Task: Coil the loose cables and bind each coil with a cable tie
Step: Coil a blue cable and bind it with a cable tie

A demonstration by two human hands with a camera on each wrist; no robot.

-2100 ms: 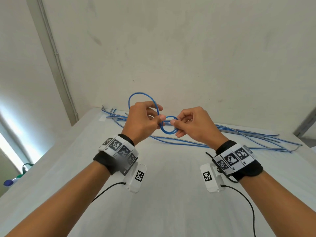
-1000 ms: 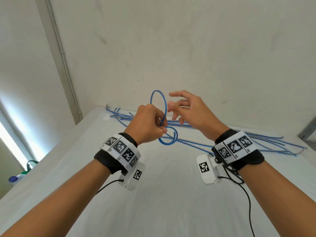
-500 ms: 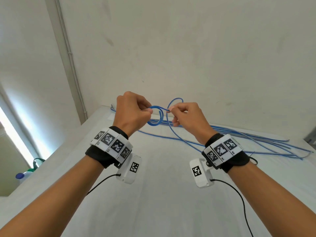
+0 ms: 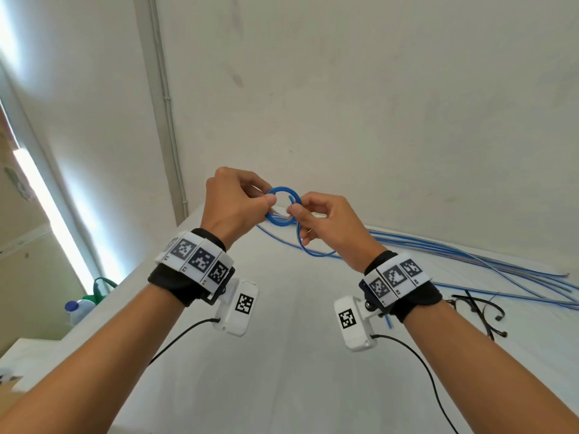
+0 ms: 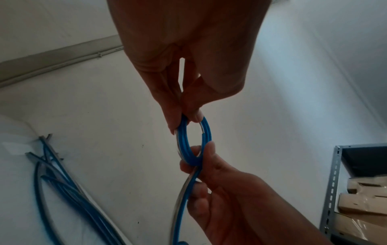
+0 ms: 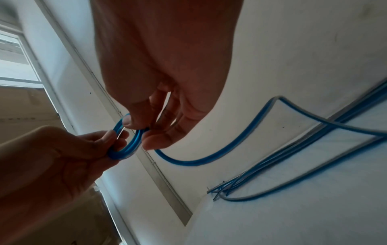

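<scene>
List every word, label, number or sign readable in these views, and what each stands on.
No readable text anywhere.
Left wristband: black-and-white square marker codes with tiny print beneath, too small to read.
Right wristband: the same.
Wrist cameras: one marker code each, no words.
Blue cable: no print visible.

You have two hands on one small blue coil; several loose blue cables at three o'clock; count uncertain.

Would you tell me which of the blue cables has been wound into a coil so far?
Only the cable pinched between the left hand and right hand forms a small ring. The other cables lie straight on the table by the wall.
</scene>
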